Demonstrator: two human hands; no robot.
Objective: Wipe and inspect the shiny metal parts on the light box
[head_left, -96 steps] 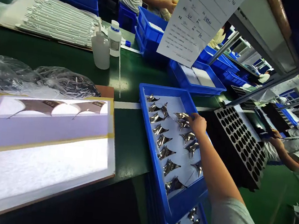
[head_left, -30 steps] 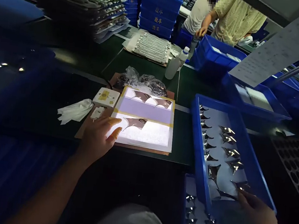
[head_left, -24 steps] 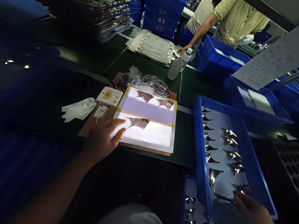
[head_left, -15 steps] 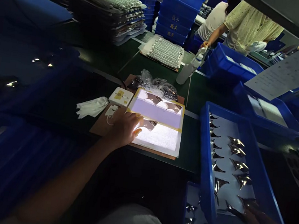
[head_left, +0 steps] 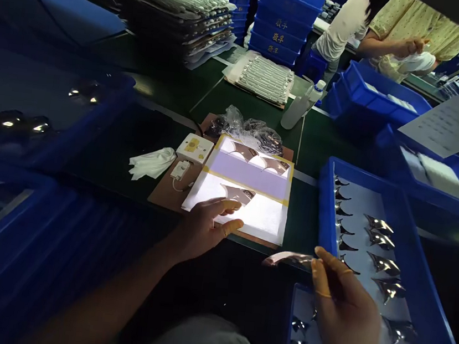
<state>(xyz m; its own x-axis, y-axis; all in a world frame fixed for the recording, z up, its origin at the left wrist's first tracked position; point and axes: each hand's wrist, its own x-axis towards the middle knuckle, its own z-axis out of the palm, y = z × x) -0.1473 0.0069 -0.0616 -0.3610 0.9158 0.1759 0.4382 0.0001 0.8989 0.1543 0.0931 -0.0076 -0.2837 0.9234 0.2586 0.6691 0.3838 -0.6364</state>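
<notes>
Light panel [head_left: 257, 214] glowed white on the green bench [head_left: 311, 154], crossed by strips of yellow tape. Two mirror-bright curved metal pieces [head_left: 242, 151] lay along its far side, and a third piece [head_left: 238, 194] lay on its lit lower half.

The left hand [head_left: 205, 230] rested at the panel's near edge, its grip loosely spread and empty, with fingers [head_left: 225, 208] just beside that third piece. Right of the panel, the right hand [head_left: 343, 303] had its grip pressed together, thumb and fingers pinching a thin curved metal piece [head_left: 288, 259] that pointed toward the panel's near corner.

Beneath that hand, a blue tray [head_left: 324, 206] held rows of shiny pieces [head_left: 381, 263], and a second blue tray [head_left: 297, 303] sat at its near end. Left of the panel lay a white electrical box [head_left: 194, 148] and a crumpled white cloth [head_left: 151, 162]. Beyond it were clear plastic bags [head_left: 247, 129], a plastic bottle [head_left: 300, 108], stacked blue crates [head_left: 284, 28] and two co-workers [head_left: 397, 36].
</notes>
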